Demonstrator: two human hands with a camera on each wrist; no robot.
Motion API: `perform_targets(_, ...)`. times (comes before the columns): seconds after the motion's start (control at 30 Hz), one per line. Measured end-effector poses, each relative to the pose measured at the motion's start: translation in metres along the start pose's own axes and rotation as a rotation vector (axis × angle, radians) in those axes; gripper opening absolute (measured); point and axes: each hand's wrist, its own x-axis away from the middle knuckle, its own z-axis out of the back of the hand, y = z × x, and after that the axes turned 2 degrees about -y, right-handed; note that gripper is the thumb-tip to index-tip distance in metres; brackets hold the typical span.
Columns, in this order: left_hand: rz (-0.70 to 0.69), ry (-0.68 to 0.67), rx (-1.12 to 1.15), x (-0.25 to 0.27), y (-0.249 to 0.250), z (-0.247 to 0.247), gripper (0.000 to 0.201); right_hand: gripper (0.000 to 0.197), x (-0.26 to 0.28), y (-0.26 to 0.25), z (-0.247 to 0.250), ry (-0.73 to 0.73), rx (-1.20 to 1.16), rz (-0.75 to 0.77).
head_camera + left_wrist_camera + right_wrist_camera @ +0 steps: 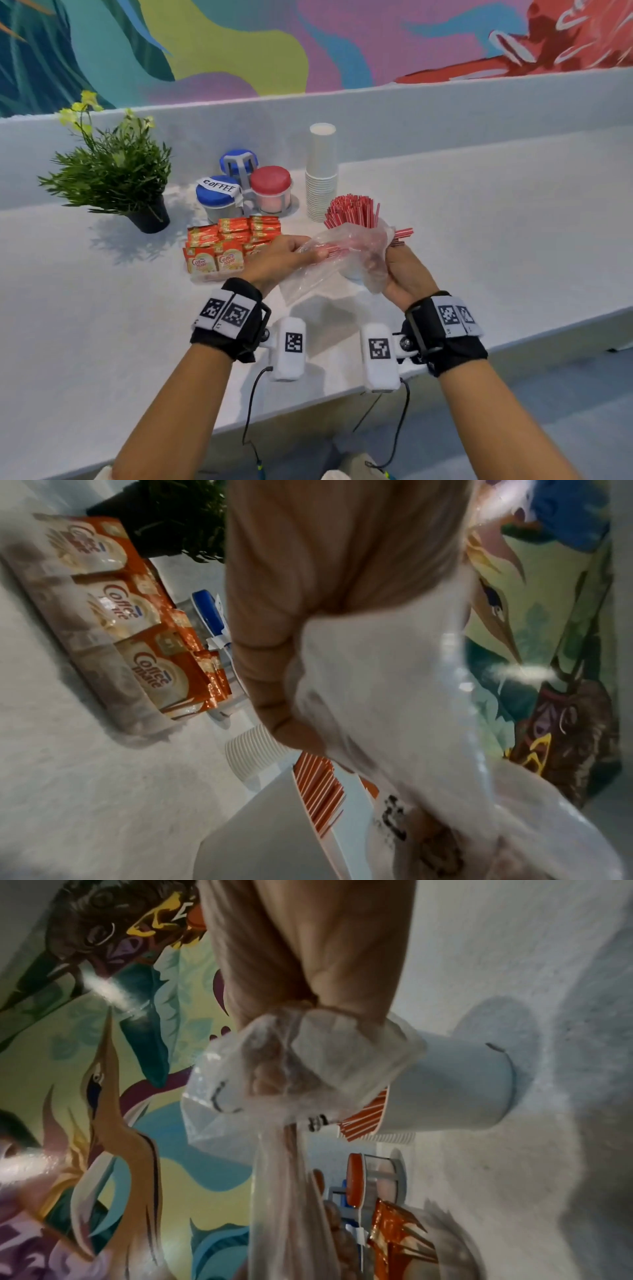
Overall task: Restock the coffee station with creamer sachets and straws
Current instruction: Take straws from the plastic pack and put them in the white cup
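Red-and-white straws (352, 212) stand bunched in a white cup (455, 1085) on the counter; in the head view a bag hides most of that cup. Both hands hold this crumpled clear plastic bag (335, 260) just in front of the cup. My left hand (308, 253) grips the bag's left part, with a few straws inside under its fingers. My right hand (394, 260) clutches the bunched right end, where some straw ends (402, 234) stick out. Orange creamer sachets (226, 246) fill a clear tray to the left of my left hand.
Behind the sachets stands a rack of jars, blue-lidded (217, 195) and red-lidded (270, 181), one labelled COFFEE. A tall stack of paper cups (321, 171) rises beside the straws. A potted plant (116, 178) sits far left. The counter's front edge (308, 394) runs below my wrists.
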Motion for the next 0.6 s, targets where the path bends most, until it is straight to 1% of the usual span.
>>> perform_targets(0.07,-0.015,-0.030,-0.061,-0.007,-0.002,-0.006,0.025,0.034,0.001,-0.004,0.005,0.051,0.050,0.003)
perform_targets(0.17,-0.006,-0.026,-0.111,-0.017,-0.010,-0.017,0.023,0.017,0.001,-0.015,0.022,0.204,0.211,0.104)
perform_targets(0.23,-0.015,-0.019,-0.206,-0.025,-0.019,-0.026,0.031,0.025,0.001,-0.023,0.034,0.341,0.301,0.216)
perform_targets(0.3,-0.036,-0.074,-0.373,-0.033,-0.025,-0.039,0.028,0.032,0.000,-0.031,0.048,0.457,0.479,0.311)
perform_targets(0.37,-0.036,-0.125,-0.510,-0.043,-0.029,-0.052,0.023,0.032,0.001,-0.037,0.058,0.564,0.678,0.364)
perform_targets(0.43,-0.020,-0.159,-0.582,-0.054,-0.033,-0.062,0.026,0.029,0.004,-0.044,0.064,0.663,0.825,0.424)
perform_targets(0.5,-0.006,-0.185,-0.630,-0.064,-0.036,-0.072,0.029,0.026,0.007,-0.054,0.066,0.707,0.875,0.508)
perform_targets(0.6,0.002,-0.223,-0.702,-0.073,-0.037,-0.084,0.032,0.024,0.009,-0.064,0.064,0.701,0.879,0.606)
